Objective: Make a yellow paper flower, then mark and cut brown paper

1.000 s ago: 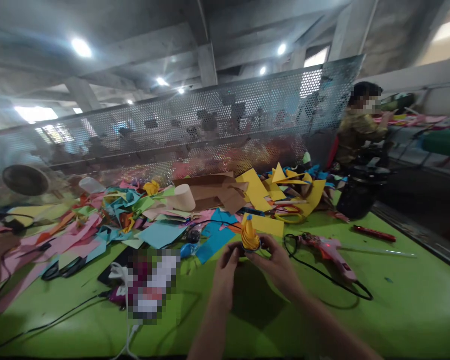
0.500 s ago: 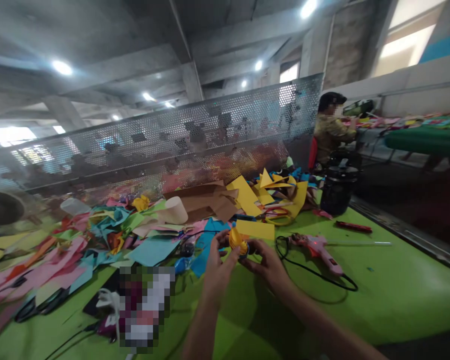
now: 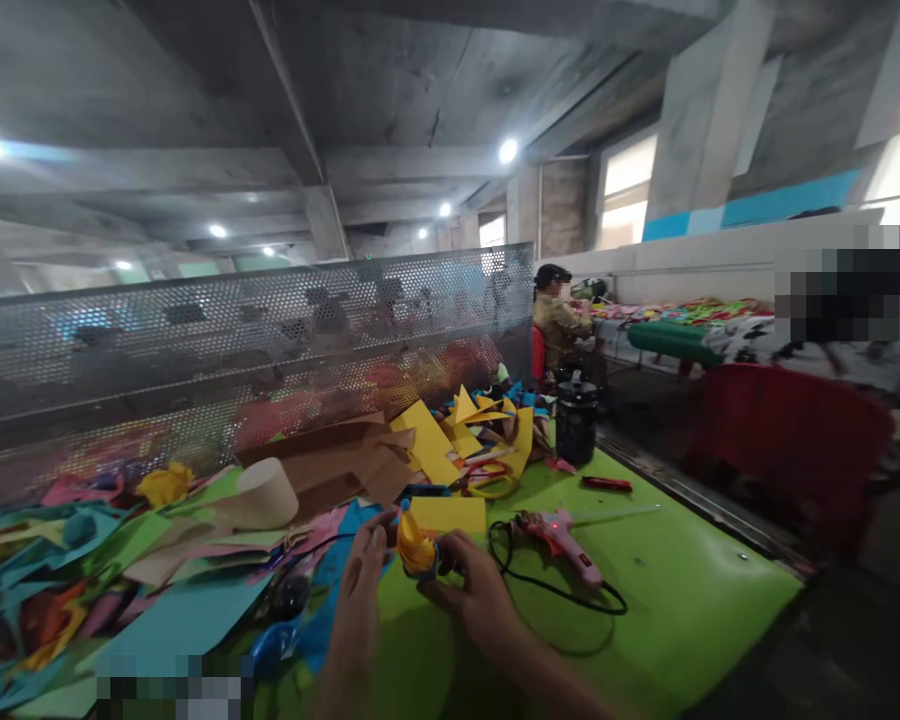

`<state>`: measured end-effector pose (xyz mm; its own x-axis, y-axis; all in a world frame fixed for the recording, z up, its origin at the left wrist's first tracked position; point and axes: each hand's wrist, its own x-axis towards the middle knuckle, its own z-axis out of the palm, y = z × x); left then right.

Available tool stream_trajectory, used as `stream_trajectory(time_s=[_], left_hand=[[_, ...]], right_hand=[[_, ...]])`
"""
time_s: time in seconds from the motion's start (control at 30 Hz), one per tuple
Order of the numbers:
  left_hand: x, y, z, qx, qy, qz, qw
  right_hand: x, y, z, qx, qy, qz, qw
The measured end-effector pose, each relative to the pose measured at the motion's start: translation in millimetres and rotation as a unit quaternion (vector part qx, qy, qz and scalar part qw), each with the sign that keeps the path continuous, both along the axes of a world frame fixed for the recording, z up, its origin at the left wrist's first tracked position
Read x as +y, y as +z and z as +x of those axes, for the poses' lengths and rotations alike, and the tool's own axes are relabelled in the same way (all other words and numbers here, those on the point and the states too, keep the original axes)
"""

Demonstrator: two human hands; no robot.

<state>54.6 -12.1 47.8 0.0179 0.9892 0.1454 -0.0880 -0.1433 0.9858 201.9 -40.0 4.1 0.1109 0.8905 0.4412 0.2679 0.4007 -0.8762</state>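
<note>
In my right hand (image 3: 469,580) is a small yellow folded-paper piece (image 3: 417,548) with a blue tip and a dark bluish base. Thumb and fingers pinch it low on its right side. My left hand (image 3: 361,575) stands just left of the piece, fingers raised and apart from it, with a small gap between. Behind the piece lies a flat yellow paper rectangle (image 3: 454,515). To the right, a pink glue gun (image 3: 570,545) with a lit red light rests on its side, its black cord looped beside it.
Coloured paper scraps (image 3: 187,600) heap on the left, near a white roll (image 3: 268,492). Scissors (image 3: 487,478) lie by yellow offcuts. A black canister (image 3: 576,420) and a red cutter (image 3: 606,484) sit at right. Beyond stand a perforated metal screen (image 3: 307,340), a seated person (image 3: 559,315) and a red chair (image 3: 795,430).
My view has swung to the right, so the table contents shift left and a red chair appears. My left hand has let go of the yellow piece; the right still holds it.
</note>
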Motion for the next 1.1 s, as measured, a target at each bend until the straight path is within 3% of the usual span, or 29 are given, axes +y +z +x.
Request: stream_trajectory(time_s=[0.13,0.27,0.43,0.63,0.77,0.87,0.97,1.1], left_hand=[[3.1,-4.4,5.0,-0.016,-0.003,-0.034,0.999],[1.3,-10.1,10.9,-0.05,-0.025,-0.021,0.998],[1.5,-25.5,5.0,-0.054,0.025,-0.056,0.997],[4.8,-36.1,-7.7,-0.036,0.028,-0.014,0.999],[8.4,-38.5,-12.1,-0.057,0.043,-0.012,0.997],[8.8,-39.7,-12.0,-0.069,0.044,-0.029,0.996],[7.3,-38.5,-10.0,-0.085,0.057,-0.04,0.994],[5.9,-35.1,-10.0,-0.09,0.054,-0.058,0.993]], right_hand=[[2.4,-4.2,0.1,0.018,0.006,-0.014,1.0],[1.8,-4.1,0.1,-0.003,-0.003,-0.039,0.999],[0.6,-0.6,-0.7,-0.055,-0.029,-0.073,0.995],[-3.5,6.2,1.1,-0.022,-0.016,-0.055,0.998],[-14.2,34.0,18.1,0.008,0.003,-0.084,0.996],[-6.8,64.7,48.5,0.02,0.007,-0.088,0.996],[25.2,94.3,90.8,-0.06,-0.091,-0.031,0.994],[91.4,124.7,149.7,-0.107,-0.192,-0.014,0.975]])
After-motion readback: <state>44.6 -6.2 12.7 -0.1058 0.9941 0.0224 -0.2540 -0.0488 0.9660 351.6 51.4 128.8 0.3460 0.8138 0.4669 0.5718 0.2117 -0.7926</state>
